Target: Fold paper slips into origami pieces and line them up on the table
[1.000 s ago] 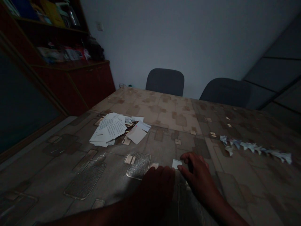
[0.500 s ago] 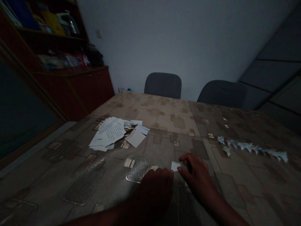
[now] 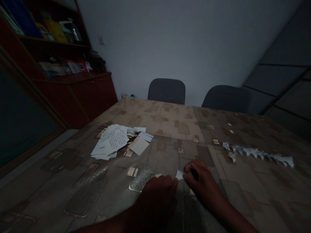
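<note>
A small white piece of paper (image 3: 179, 175) lies on the patterned tablecloth between my two hands. My right hand (image 3: 199, 177) pinches its right edge between thumb and forefinger. Beside the paper's lower left edge is my left hand (image 3: 159, 197), its fingers bent together and its fingertips partly hidden. To the left lies a loose pile of printed paper sheets (image 3: 113, 139), with a plain white square (image 3: 139, 145) at its right side. A row of small folded paper pieces (image 3: 255, 152) stretches across the right part of the table.
Two grey chairs (image 3: 166, 91) (image 3: 227, 98) stand behind the far edge of the table (image 3: 167, 111). A dark red cabinet (image 3: 94, 97) with filled shelves is at the back left, against the pale wall.
The right thumb and forefinger have closed on the small paper, which now looks narrower and tilted. The whole view has shifted slightly.
</note>
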`<state>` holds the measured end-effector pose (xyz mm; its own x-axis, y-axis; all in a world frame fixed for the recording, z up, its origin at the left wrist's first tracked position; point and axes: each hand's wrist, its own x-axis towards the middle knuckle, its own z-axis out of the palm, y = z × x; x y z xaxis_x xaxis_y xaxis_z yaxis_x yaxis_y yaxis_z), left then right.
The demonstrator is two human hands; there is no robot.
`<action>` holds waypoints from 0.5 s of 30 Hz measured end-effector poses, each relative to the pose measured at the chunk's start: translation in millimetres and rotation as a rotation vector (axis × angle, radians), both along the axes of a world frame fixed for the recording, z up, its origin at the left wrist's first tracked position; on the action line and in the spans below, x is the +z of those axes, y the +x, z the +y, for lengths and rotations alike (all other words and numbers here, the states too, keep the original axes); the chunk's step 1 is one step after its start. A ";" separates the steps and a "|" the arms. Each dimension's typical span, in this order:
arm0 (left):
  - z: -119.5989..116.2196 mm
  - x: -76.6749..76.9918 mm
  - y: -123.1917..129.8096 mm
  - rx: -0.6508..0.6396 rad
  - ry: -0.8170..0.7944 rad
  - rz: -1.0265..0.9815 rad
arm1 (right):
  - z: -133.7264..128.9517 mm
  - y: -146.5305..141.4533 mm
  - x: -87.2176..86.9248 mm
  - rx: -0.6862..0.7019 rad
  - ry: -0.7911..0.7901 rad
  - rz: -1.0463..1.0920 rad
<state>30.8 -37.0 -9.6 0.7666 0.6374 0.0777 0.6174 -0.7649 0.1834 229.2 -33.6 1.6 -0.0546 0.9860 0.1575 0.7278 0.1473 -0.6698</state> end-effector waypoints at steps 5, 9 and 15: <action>13.4 16.4 -8.4 0.060 -0.234 -0.250 | 1.7 -0.5 3.8 0.059 -0.091 0.248; 27.9 32.4 -9.2 0.293 -0.575 -0.595 | -1.6 -0.7 9.6 0.104 -0.149 0.401; 29.4 33.6 -0.8 0.339 -1.035 -0.769 | -6.8 -8.6 18.0 0.113 -0.166 0.491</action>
<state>29.9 -7.5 23.9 0.5391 0.8139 -0.2167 0.2268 0.1075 0.9680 220.7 -40.4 19.6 -0.1211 0.9921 0.0339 0.3086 0.0701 -0.9486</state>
